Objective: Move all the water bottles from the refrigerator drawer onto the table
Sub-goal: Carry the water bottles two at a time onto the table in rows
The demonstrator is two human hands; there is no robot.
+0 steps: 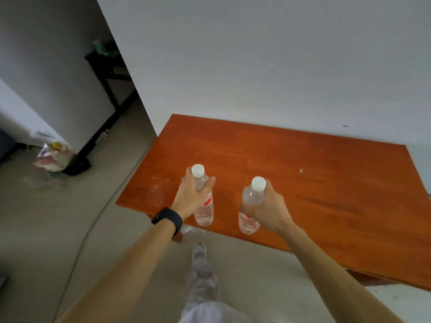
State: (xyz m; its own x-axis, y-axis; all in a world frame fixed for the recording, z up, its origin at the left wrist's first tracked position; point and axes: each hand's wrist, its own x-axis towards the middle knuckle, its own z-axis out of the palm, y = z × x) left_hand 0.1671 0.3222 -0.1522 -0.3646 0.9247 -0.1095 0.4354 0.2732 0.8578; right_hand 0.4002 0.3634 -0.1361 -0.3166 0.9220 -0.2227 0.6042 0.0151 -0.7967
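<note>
I hold two clear water bottles with white caps and red-and-white labels, both upright over the near left part of the reddish wooden table (314,183). My left hand (190,197) grips the left bottle (205,210) around its upper body. My right hand (270,206) grips the right bottle (250,201) just below its neck. Whether the bottle bases touch the tabletop I cannot tell. The refrigerator drawer is out of view.
The table stands against a white wall (256,66). A plastic bag of items (53,157) lies on the floor at the left beside a white appliance (21,117). A dark side table (109,68) stands down the hallway. My foot (199,250) is near the table's front edge.
</note>
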